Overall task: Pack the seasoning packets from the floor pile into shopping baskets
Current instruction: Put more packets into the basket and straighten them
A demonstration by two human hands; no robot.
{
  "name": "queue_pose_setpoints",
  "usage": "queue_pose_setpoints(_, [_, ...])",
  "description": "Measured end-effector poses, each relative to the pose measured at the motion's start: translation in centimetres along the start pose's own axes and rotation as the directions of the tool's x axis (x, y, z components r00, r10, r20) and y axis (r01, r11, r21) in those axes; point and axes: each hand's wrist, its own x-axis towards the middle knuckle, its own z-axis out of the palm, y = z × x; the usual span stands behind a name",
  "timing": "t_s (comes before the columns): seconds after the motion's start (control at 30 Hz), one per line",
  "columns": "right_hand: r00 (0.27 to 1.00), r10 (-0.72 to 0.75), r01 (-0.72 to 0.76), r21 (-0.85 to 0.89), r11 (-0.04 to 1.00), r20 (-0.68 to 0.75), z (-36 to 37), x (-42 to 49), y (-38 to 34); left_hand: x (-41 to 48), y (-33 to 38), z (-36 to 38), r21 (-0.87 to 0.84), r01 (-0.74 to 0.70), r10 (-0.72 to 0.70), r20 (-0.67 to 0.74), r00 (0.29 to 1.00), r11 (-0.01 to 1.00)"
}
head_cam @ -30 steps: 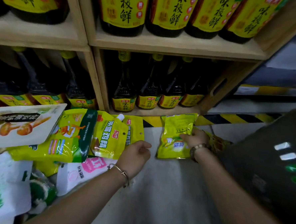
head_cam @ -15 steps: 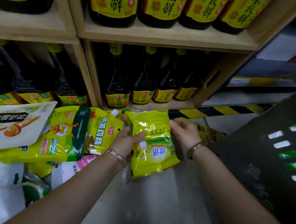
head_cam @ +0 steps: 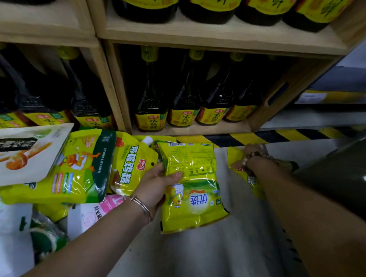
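Head view: left hand [head_cam: 153, 185] fingers clamp the glossy yellow-green seasoning packet [head_cam: 193, 188], long axis pointing away, while right hand [head_cam: 251, 159] fingers pinch another yellow packet [head_cam: 236, 161] nearest the dark basket [head_cam: 336, 169], rightward.

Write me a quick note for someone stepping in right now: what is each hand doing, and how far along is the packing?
Left hand: holds a yellow packet above the floor.
Right hand: grips another yellow packet by the dark basket.
Pile: many packets lie at left, below the bottle shelf.
Done: cannot tell; the basket's inside is hidden.
Left: basket both held packets, then the pile.
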Motion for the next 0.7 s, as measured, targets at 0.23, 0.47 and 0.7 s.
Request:
queue_pose_setpoints(0.23, [0.966, -0.155, 0.156, -0.011, 0.988, -0.207, -0.3, -1.5, -0.7, 0.1, 0.0, -0.1, -0.027, -0.013, 0.013, 0.015, 1.000, 1.000])
queue_pose_setpoints(0.47, [0.847, -0.064, 0.258, 0.303, 0.917, -0.527, -4.5, -6.3, -3.5, -0.8, 0.8, 0.1, 0.028, -0.076, 0.078, -0.045, 0.996, 0.997])
queue_pose_setpoints(0.7, [0.815, -0.043, 0.431, 0.555, 0.711, -0.577, -6.4, -10.7, -3.7, -3.4, 4.3, -0.9, 0.057, -0.234, 0.239, -0.106, 0.965, 0.970])
